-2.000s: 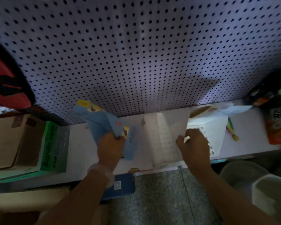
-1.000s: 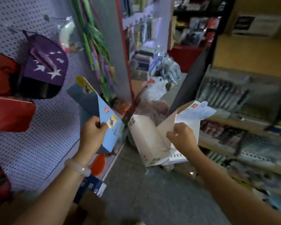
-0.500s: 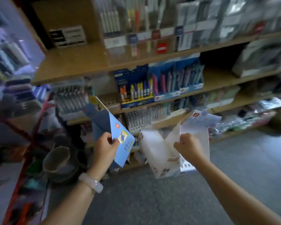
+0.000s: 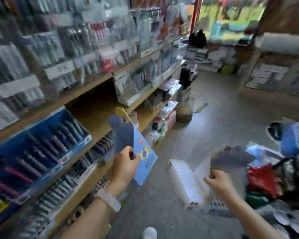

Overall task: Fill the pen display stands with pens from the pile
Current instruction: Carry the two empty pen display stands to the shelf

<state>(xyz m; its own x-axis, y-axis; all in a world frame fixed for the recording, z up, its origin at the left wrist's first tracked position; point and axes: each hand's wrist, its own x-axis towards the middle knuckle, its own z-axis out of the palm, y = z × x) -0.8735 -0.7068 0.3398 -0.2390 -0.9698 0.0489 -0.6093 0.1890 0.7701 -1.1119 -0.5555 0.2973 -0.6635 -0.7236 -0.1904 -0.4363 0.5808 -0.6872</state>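
Gripping the blue display stand (image 4: 141, 157) in your left hand (image 4: 126, 163) and pinching the white display stand (image 4: 186, 180) with your right hand (image 4: 217, 183), you are carrying light, bendable card best held by folded edges.

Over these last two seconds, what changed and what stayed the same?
The view swung from the pegboard wall round to the pen shelves and aisle. Both grips held: the left hand keeps the blue stand, the right hand the white stand. Nothing was picked up or released.
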